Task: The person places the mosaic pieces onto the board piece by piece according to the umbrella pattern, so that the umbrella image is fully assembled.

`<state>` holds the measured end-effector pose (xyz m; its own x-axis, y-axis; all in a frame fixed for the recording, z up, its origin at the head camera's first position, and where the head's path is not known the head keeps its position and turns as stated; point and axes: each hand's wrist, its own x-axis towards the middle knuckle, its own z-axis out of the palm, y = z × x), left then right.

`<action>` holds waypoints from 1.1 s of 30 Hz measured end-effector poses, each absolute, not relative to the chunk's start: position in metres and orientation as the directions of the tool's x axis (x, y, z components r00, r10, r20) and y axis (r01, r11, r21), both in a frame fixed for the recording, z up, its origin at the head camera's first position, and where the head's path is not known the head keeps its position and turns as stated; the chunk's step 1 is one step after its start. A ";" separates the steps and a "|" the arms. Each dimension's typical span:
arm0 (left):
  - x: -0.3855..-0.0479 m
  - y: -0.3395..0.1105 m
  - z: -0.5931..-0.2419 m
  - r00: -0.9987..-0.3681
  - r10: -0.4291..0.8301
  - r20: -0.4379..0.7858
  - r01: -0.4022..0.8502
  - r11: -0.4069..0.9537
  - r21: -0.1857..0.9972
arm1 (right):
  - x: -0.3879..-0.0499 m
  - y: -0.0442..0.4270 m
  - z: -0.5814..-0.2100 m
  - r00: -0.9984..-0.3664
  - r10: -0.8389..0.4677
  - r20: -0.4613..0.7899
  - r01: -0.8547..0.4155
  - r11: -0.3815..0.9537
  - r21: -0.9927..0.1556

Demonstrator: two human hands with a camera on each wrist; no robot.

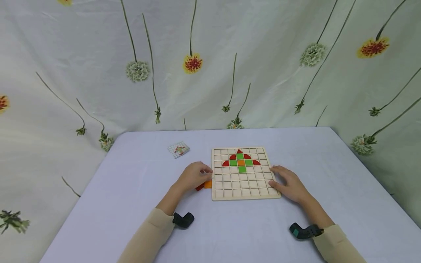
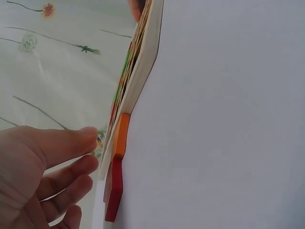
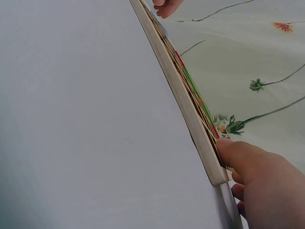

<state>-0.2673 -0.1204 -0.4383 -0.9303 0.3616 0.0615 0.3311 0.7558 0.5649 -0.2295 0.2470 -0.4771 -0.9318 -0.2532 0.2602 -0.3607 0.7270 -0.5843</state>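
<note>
A square wooden grid board (image 1: pixel 230 184) lies on the table. Colored pieces on its upper part include green squares (image 1: pixel 242 169), an orange square (image 1: pixel 241 163), a red triangle (image 1: pixel 239 151) and red rounded pieces (image 1: pixel 256 163). Beside the board's left edge, my left hand (image 1: pixel 194 176) hovers with loosely bent fingers; nothing shows between them in the left wrist view. Close below that hand are an orange block (image 2: pixel 121 136) and a red block (image 2: pixel 114 191) on the table. My right hand (image 1: pixel 290 184) rests at the right edge, its thumb (image 3: pixel 238 150) touching the board.
A small pattern card (image 1: pixel 179 149) lies at the back, left of the board. White cloth covers the table (image 1: pixel 236 230). A flower-print curtain (image 1: pixel 263 73) hangs behind it. Black wrist devices (image 1: pixel 183 220) sit on both forearms.
</note>
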 end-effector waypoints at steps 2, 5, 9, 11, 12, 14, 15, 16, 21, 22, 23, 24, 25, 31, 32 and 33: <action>-0.264 -0.125 -0.438 -0.932 0.360 0.050 0.325 0.766 0.554 | -0.229 0.247 -0.477 -0.932 -0.253 0.259 -0.360 0.728 -0.583; -0.259 -0.130 -0.438 -0.928 0.368 0.052 0.336 0.773 0.538 | -0.229 0.247 -0.476 -0.930 -0.255 0.264 -0.364 0.728 -0.580; -0.252 -0.134 -0.437 -0.914 0.400 0.067 0.370 0.756 0.540 | -0.229 0.247 -0.475 -0.929 -0.256 0.269 -0.368 0.728 -0.578; -0.249 -0.136 -0.437 -0.904 0.420 0.080 0.393 0.745 0.540 | -0.228 0.247 -0.475 -0.929 -0.255 0.270 -0.368 0.727 -0.580; -0.248 -0.137 -0.438 -0.900 0.427 0.084 0.401 0.738 0.543 | -0.228 0.247 -0.475 -0.928 -0.256 0.269 -0.369 0.727 -0.579; -0.246 -0.139 -0.439 -0.896 0.435 0.089 0.410 0.733 0.543 | -0.228 0.247 -0.475 -0.930 -0.255 0.265 -0.365 0.727 -0.582; -0.246 -0.139 -0.440 -0.895 0.437 0.090 0.412 0.731 0.544 | -0.228 0.247 -0.475 -0.930 -0.255 0.264 -0.364 0.726 -0.584; -0.245 -0.140 -0.441 -0.894 0.439 0.092 0.415 0.731 0.542 | -0.228 0.247 -0.475 -0.931 -0.256 0.261 -0.363 0.724 -0.586; -0.246 -0.139 -0.445 -0.897 0.431 0.103 0.418 0.748 0.516 | -0.229 0.246 -0.474 -0.932 -0.258 0.254 -0.360 0.727 -0.584; -0.246 -0.139 -0.446 -0.897 0.429 0.109 0.421 0.751 0.509 | -0.228 0.246 -0.474 -0.932 -0.258 0.255 -0.361 0.729 -0.582; -0.245 -0.139 -0.446 -0.898 0.426 0.113 0.421 0.753 0.505 | -0.228 0.246 -0.473 -0.932 -0.258 0.256 -0.362 0.731 -0.579; -0.245 -0.138 -0.447 -0.898 0.423 0.119 0.423 0.756 0.500 | -0.228 0.246 -0.473 -0.931 -0.258 0.258 -0.363 0.731 -0.578; -0.245 -0.138 -0.447 -0.898 0.422 0.124 0.425 0.756 0.498 | -0.228 0.246 -0.473 -0.931 -0.257 0.259 -0.363 0.732 -0.576; -0.243 -0.136 -0.446 -0.895 0.422 0.146 0.438 0.762 0.477 | -0.227 0.246 -0.473 -0.936 -0.253 0.244 -0.350 0.733 -0.584; -0.243 -0.136 -0.447 -0.894 0.422 0.154 0.442 0.768 0.464 | -0.227 0.246 -0.474 -0.936 -0.253 0.244 -0.350 0.732 -0.584; -0.243 -0.136 -0.447 -0.895 0.418 0.157 0.442 0.775 0.453 | -0.227 0.246 -0.473 -0.937 -0.253 0.243 -0.349 0.732 -0.585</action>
